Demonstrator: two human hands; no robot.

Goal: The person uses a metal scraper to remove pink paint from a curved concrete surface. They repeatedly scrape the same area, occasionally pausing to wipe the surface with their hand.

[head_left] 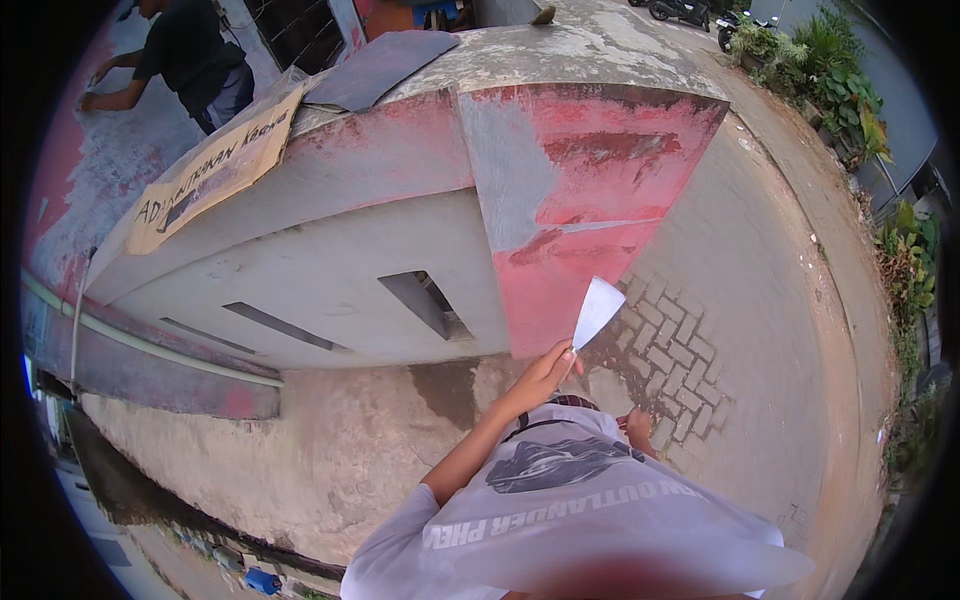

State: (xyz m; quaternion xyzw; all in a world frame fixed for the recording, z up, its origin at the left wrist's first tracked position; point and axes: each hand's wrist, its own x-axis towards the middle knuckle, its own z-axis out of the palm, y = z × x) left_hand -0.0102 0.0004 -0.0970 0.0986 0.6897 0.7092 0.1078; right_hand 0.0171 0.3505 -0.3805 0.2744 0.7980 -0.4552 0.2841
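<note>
My left hand (553,372) is closed around the handle of a putty knife (596,312) and holds it up in front of me. Its wide, pale metal blade points up, beside the lower part of a wall pillar (600,170) with peeling pink paint over grey. From this view I cannot tell whether the blade touches the pillar. Low at my right side, my right hand (637,428) hangs by my waist, partly hidden by my shirt; its fingers are too small to make out clearly.
A low grey wall (330,270) with slanted openings runs left from the pillar. On its top lie a dark flat sheet (385,70) and a cardboard sign (215,170). Another person (195,60) works at a wall, upper left. Paving blocks (670,350) and plants (835,80) are at right.
</note>
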